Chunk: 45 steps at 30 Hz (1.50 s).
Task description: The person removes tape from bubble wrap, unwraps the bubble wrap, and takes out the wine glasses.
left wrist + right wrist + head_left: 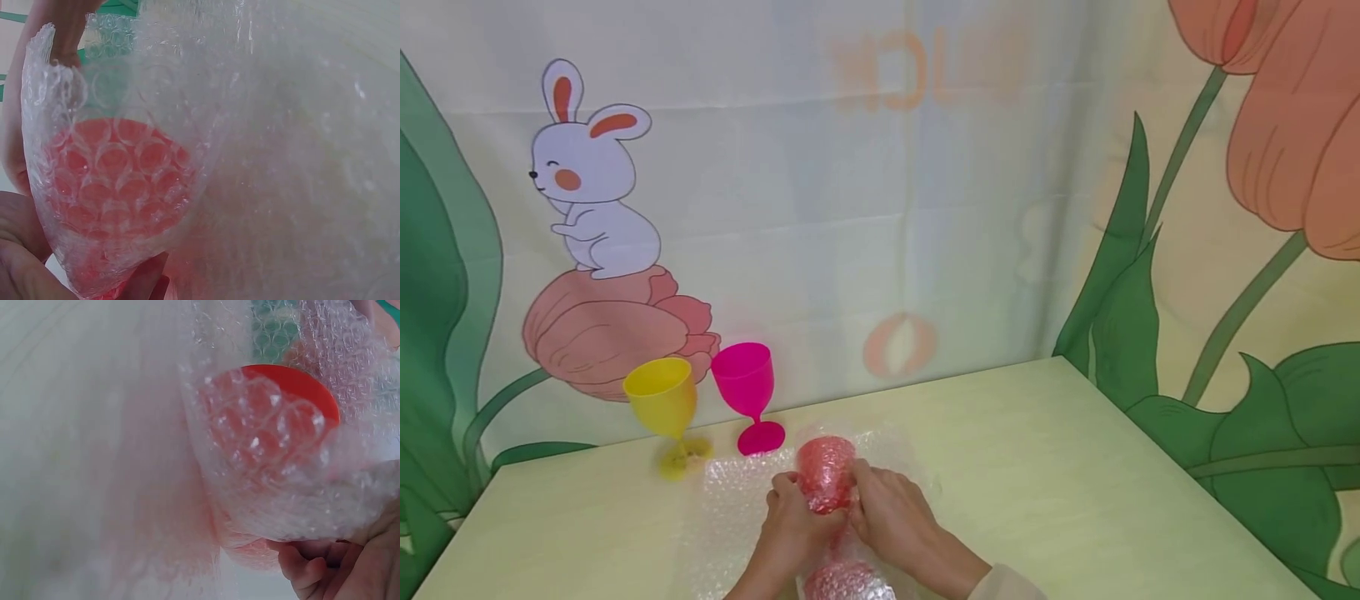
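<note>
A red goblet lies in bubble wrap at the front of the table, its bowl toward the wall and its foot toward me. My left hand grips the wrapped goblet from the left, its thumb across the narrow part below the bowl. From the right, my right hand holds the wrap against the bowl with curled fingers. In the left wrist view the bubbles cover the bowl and fingers pinch in below it. The right wrist view shows the red rim partly uncovered, with wrap around the sides.
A yellow goblet and a magenta goblet stand upright at the back left of the pale table. Behind them hangs a printed cloth with a rabbit and tulips. More bubble wrap spreads flat beneath and left of the hands.
</note>
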{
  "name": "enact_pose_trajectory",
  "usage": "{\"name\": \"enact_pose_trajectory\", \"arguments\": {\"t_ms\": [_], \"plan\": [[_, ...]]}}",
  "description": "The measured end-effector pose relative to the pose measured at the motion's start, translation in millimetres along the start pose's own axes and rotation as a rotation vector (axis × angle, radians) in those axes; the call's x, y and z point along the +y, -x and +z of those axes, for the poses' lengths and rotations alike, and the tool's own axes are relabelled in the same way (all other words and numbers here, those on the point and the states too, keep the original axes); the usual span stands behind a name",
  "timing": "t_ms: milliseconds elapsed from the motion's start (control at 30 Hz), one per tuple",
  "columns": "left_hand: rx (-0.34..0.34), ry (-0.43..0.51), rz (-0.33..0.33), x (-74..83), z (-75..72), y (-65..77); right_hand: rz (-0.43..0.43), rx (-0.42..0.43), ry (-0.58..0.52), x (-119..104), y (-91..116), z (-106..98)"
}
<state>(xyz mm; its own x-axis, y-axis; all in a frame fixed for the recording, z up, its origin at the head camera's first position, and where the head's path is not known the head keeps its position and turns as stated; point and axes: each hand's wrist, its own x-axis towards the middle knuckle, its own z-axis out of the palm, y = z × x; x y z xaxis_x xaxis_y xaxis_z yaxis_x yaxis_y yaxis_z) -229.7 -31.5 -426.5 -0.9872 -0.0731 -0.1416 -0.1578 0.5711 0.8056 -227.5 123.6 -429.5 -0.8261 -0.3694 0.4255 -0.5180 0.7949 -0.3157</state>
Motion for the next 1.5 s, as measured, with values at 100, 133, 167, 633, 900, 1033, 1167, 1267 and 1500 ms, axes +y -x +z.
{"name": "enact_pose_trajectory", "arguments": {"t_ms": [100,133,167,633,900,1033,1167,1267,1500], "plan": [[-0.012,0.000,-0.010,0.8,0.6,-1.2,0.021,0.003,-0.013,1,0,1],[-0.018,0.000,-0.020,1.1,0.7,-1.7,0.025,0.002,-0.022,1,0,1],[-0.022,0.000,-0.030,1.3,0.6,-2.4,0.029,0.001,-0.032,1,0,1],[-0.016,-0.038,-0.038,2.3,-0.4,-1.7,0.008,-0.003,-0.110,4,0,1],[-0.015,-0.066,-0.030,3.7,-1.4,-1.4,-0.050,0.067,-0.026,5,-2,2],[-0.014,-0.080,-0.028,4.8,-1.5,-1.1,-0.034,0.051,-0.076,6,-3,2],[-0.016,-0.091,-0.037,6.2,-1.3,-0.8,0.002,0.038,-0.145,8,-5,2],[-0.020,-0.101,-0.040,6.9,-1.1,-0.3,0.018,0.030,-0.172,9,-5,3],[-0.013,-0.092,-0.002,6.6,-1.8,2.0,-0.031,-0.007,-0.174,11,-4,-2]]}}
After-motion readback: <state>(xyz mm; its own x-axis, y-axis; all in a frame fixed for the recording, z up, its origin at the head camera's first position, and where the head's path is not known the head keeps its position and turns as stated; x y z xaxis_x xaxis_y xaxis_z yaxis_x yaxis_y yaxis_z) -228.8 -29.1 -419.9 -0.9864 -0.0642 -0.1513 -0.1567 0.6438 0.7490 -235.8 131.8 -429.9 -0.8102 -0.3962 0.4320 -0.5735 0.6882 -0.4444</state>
